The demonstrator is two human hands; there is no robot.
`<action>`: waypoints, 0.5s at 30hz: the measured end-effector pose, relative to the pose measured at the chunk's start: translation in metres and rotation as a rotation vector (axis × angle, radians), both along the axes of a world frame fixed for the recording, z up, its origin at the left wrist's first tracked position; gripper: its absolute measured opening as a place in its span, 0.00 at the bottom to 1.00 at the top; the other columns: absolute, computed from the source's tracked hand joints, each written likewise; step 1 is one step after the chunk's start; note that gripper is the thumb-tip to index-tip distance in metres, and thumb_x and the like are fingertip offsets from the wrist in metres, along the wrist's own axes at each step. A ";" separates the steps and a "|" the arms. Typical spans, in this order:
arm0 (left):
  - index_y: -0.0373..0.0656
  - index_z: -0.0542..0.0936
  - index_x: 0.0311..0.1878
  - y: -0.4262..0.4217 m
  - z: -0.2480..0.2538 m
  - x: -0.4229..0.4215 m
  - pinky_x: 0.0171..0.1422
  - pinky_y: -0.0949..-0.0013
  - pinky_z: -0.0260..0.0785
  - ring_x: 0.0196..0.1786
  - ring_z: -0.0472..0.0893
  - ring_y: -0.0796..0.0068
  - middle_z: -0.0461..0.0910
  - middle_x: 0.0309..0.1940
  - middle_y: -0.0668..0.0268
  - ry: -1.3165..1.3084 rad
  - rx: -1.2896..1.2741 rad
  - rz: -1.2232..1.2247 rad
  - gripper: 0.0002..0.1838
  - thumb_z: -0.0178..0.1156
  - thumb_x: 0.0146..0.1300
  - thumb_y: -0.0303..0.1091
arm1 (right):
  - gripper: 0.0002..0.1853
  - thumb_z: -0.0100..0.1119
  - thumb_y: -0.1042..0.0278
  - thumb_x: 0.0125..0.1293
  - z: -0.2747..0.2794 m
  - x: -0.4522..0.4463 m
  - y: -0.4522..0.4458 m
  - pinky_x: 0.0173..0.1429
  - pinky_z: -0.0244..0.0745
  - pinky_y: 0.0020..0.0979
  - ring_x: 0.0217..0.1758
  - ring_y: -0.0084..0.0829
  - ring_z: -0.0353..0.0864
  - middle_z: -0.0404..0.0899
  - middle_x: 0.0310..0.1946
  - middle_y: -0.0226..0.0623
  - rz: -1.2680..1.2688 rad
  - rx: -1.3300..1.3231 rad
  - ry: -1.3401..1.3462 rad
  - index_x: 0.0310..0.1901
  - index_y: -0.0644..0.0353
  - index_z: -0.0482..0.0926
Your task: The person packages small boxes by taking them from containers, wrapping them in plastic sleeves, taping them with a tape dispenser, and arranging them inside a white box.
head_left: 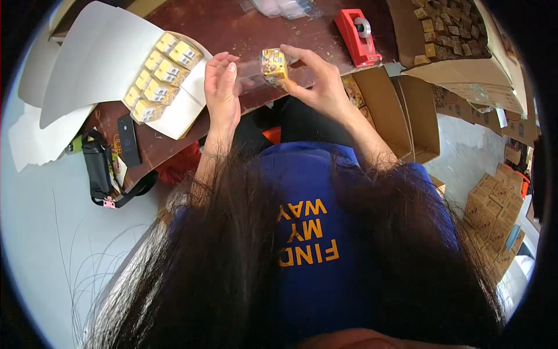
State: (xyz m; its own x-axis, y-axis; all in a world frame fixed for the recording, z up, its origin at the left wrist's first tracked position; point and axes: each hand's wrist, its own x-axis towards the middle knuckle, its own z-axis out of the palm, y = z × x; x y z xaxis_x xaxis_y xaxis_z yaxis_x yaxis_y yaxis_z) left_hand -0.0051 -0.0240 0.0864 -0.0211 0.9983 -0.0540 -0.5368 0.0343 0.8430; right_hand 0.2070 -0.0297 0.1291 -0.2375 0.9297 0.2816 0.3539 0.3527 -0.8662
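A small yellow printed box (273,65) is held between the thumb and fingers of my right hand (322,81), above the near edge of the table. Transparent plastic film (250,71) stretches from the box toward my left hand (222,90). The left thumb and fingers are pinched together on that film. To the left of my hands, several yellow boxes (160,81) in transparent wrap stand in rows inside an open white carton (189,107). Whether the film fully encloses the held box is hard to see.
A red tape dispenser (356,38) stands at the right of the dark red table (226,29). Plastic bags (282,7) lie at the back. An open cardboard box (465,75) holds many small boxes at right. A phone (128,139) and black bag (97,166) sit at left.
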 end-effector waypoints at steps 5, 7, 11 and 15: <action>0.43 0.72 0.60 0.004 -0.006 0.000 0.54 0.71 0.72 0.52 0.74 0.74 0.74 0.54 0.65 0.147 0.092 -0.003 0.16 0.58 0.70 0.30 | 0.31 0.73 0.75 0.55 -0.008 -0.006 0.001 0.60 0.77 0.30 0.56 0.31 0.82 0.82 0.58 0.40 -0.061 0.123 -0.021 0.63 0.61 0.77; 0.43 0.72 0.60 0.004 -0.005 0.001 0.55 0.72 0.70 0.52 0.74 0.75 0.74 0.54 0.65 0.193 0.120 0.003 0.17 0.58 0.70 0.29 | 0.30 0.73 0.75 0.55 -0.012 -0.008 0.000 0.61 0.77 0.30 0.56 0.31 0.82 0.81 0.58 0.40 -0.081 0.162 -0.023 0.63 0.61 0.78; 0.43 0.73 0.60 -0.001 0.003 0.002 0.59 0.73 0.65 0.52 0.72 0.76 0.74 0.53 0.65 0.336 0.165 0.049 0.17 0.58 0.68 0.27 | 0.31 0.73 0.76 0.55 -0.018 -0.012 -0.009 0.62 0.76 0.31 0.59 0.32 0.81 0.81 0.60 0.39 -0.143 0.226 -0.038 0.63 0.61 0.77; 0.41 0.70 0.62 -0.004 -0.010 -0.002 0.51 0.69 0.72 0.53 0.76 0.72 0.73 0.54 0.63 0.261 0.060 0.023 0.18 0.56 0.71 0.28 | 0.31 0.72 0.77 0.55 -0.020 -0.005 -0.008 0.64 0.75 0.31 0.59 0.32 0.80 0.80 0.60 0.39 -0.060 0.012 0.026 0.63 0.61 0.76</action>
State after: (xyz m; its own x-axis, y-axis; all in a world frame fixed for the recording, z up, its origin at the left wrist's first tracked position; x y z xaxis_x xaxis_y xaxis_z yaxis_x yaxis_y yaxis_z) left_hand -0.0070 -0.0285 0.0766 -0.0495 0.9987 0.0151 -0.3010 -0.0293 0.9532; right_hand 0.2015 -0.0375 0.1090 -0.1738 0.9386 0.2979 0.3523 0.3418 -0.8713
